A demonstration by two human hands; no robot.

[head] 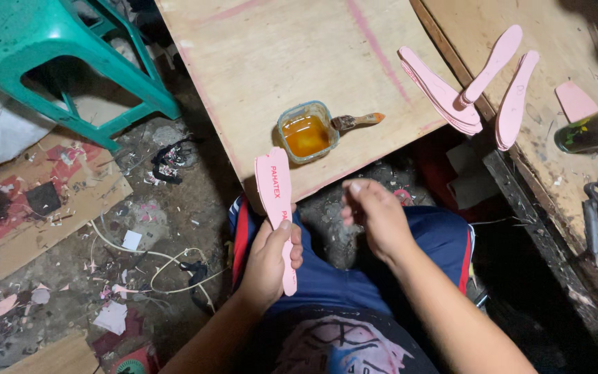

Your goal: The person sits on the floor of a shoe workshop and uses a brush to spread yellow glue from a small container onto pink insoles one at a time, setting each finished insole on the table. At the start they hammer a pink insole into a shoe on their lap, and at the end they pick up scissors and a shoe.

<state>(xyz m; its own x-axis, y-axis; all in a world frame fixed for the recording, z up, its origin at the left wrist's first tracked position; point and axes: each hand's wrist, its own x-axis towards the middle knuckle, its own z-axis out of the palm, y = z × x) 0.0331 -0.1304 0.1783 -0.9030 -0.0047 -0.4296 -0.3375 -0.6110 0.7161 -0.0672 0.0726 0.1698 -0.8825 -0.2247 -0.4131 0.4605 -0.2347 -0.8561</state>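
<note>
2 hands | left hand [269,262] clamped round pink insole [276,208] | right hand [375,216] loosely curled, holding nothing seen

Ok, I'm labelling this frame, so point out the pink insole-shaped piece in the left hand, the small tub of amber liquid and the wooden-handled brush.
pink insole-shaped piece [273,181]: head view, upper end above the thumb.
small tub of amber liquid [306,136]: head view, liquid surface.
wooden-handled brush [365,120]: head view, handle.

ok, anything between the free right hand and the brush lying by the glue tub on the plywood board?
Nothing visible. The right hand hovers empty over the lap; the wooden-handled brush lies beside the square plastic tub of amber glue on bare plywood board. The left hand holds a pink insole off to the side.
</note>
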